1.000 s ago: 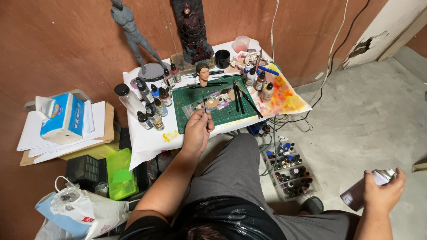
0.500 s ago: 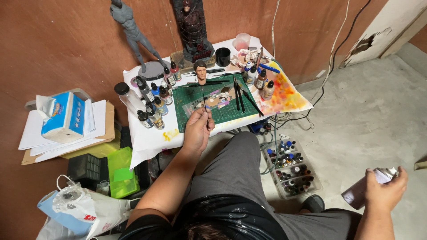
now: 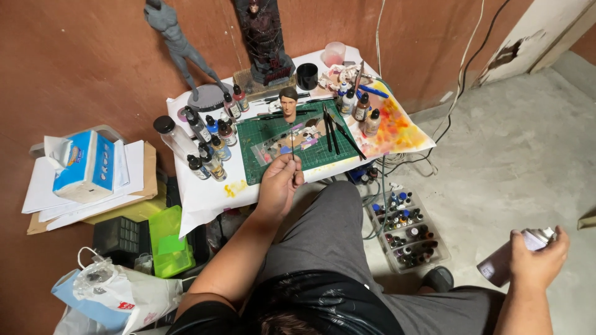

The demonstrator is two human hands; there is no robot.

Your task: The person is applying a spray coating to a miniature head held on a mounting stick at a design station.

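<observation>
- Reddish-brown wall (image 3: 93,74) stands behind a low table (image 3: 205,192) draped in white paper, with grey concrete floor (image 3: 496,161) off to my right.
- My left hand (image 3: 280,181) hovers over the near edge of the green cutting mat (image 3: 261,133), fingers pinched tight on a thin brush (image 3: 292,144) that points up and away from me.
- My right hand (image 3: 539,257) is held out low and well apart from the table, fingers wrapped firmly around a spray can (image 3: 506,259) that lies tilted, cap toward my fingers.
- On the mat sits a small painted model head (image 3: 288,102), upright, with several dark brushes (image 3: 332,130) lying just beside it.
- Small paint bottles (image 3: 208,146) crowd the table's left side; a grey figure (image 3: 177,43) and a dark statue (image 3: 264,37) stand at the back by the wall.
- A tissue box (image 3: 84,166) rests on papers to the left, and a clear tray of bottles (image 3: 403,229) sits on the floor by my knee.
</observation>
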